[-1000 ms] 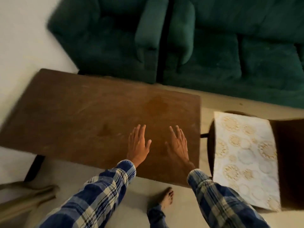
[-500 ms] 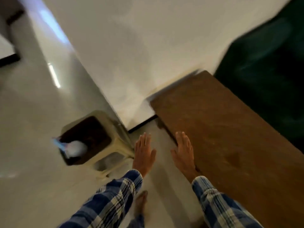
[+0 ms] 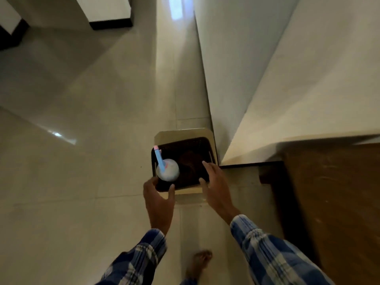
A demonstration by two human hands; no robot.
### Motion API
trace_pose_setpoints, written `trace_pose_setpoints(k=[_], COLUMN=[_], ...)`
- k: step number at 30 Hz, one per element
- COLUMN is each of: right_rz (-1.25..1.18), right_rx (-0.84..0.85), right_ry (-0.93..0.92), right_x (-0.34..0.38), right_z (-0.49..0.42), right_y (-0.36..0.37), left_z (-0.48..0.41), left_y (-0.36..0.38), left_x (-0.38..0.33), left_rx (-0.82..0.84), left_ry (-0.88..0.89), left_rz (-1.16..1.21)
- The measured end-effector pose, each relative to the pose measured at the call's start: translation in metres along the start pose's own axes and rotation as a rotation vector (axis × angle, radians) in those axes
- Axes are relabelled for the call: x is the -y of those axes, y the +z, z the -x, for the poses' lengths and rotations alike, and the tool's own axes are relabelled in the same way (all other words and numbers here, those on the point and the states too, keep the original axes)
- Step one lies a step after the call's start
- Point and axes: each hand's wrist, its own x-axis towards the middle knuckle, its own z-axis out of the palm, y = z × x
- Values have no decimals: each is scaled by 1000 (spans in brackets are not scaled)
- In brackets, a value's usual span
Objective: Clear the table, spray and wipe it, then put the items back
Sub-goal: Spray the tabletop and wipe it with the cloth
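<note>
A cream plastic stool (image 3: pixel 181 134) stands on the floor by the wall corner. On it sits a dark brown tray (image 3: pixel 197 145) carrying a pale spray bottle (image 3: pixel 167 171) with a blue and pink nozzle and a dark brown cloth-like shape (image 3: pixel 190 163). My left hand (image 3: pixel 158 200) is spread open at the tray's near-left corner, just below the bottle. My right hand (image 3: pixel 216 186) reaches over the tray's near-right side with fingers apart. Neither hand holds anything. The bare brown wooden table (image 3: pixel 337 202) fills the right edge.
Glossy beige floor tiles (image 3: pixel 82 161) stretch left and ahead. A white wall (image 3: pixel 287 79) runs along the right, meeting the stool at its corner. Dark-based white furniture (image 3: pixel 109 15) stands at the top left. My bare foot (image 3: pixel 198 262) is on the floor below my hands.
The view swung left from the table and sofa to the stool. Both hands left the tabletop and now reach over the tray on the stool.
</note>
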Motion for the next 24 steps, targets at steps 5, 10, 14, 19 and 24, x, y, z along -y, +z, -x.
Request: trace_pose_setpoints(k=[5, 10, 14, 19, 24], right_rz=[177, 370, 465, 361, 42], right_rx=[120, 319, 278, 151, -97], right_ry=[0, 35, 22, -34, -35], right_x=[3, -5, -12, -18, -3], right_z=[-59, -94, -104, -113, -90], right_y=[30, 57, 77, 82, 42], left_z=[-57, -87, -101, -114, -113], left_y=[18, 42, 52, 63, 52], left_x=[21, 23, 25, 23, -8], left_rx=[99, 160, 115, 72, 62], left_ry=[85, 149, 264, 260, 358], left_rz=[117, 263, 279, 361, 398])
